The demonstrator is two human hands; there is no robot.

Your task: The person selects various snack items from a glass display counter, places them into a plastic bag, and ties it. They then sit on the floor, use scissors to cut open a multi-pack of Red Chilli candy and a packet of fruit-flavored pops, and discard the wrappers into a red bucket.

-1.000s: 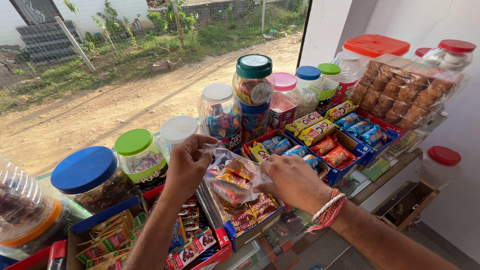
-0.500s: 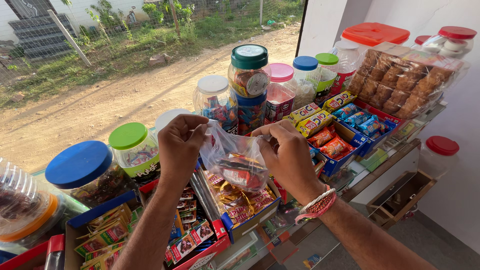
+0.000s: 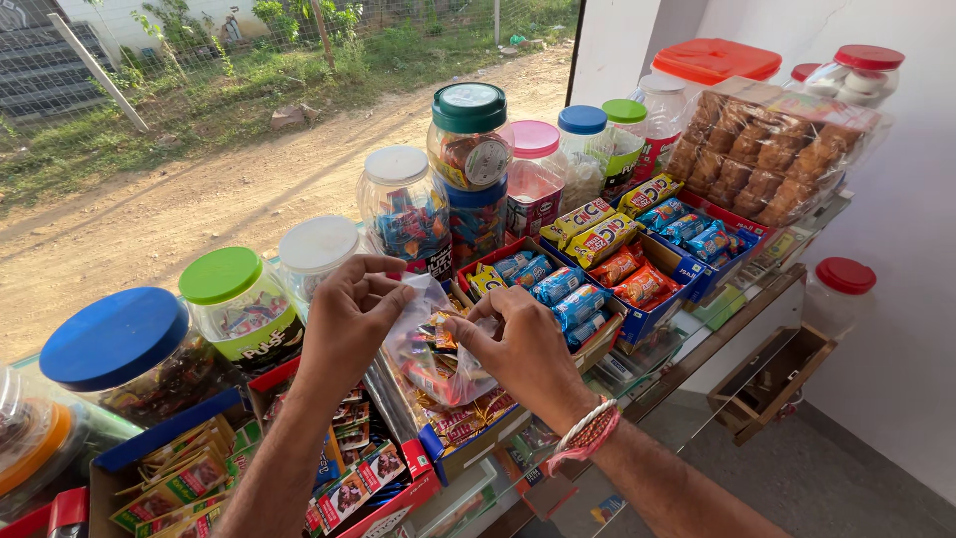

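Two hands over counter (image 3: 757,319) of sweet jars, snack boxes | clear plastic bag (image 3: 433,344) of wrapped candies held above open boxes, between hands | left hand (image 3: 349,319) pinching bag top edge | right hand (image 3: 523,349) gripping bag's right side, threads on wrist

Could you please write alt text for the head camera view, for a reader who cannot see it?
Two bare hands, left hand and right hand, hold a clear plastic bag of wrapped sweets by its top, above a shop counter. Around them stand lidded candy jars and open boxes of snack packets; a dirt road lies beyond.
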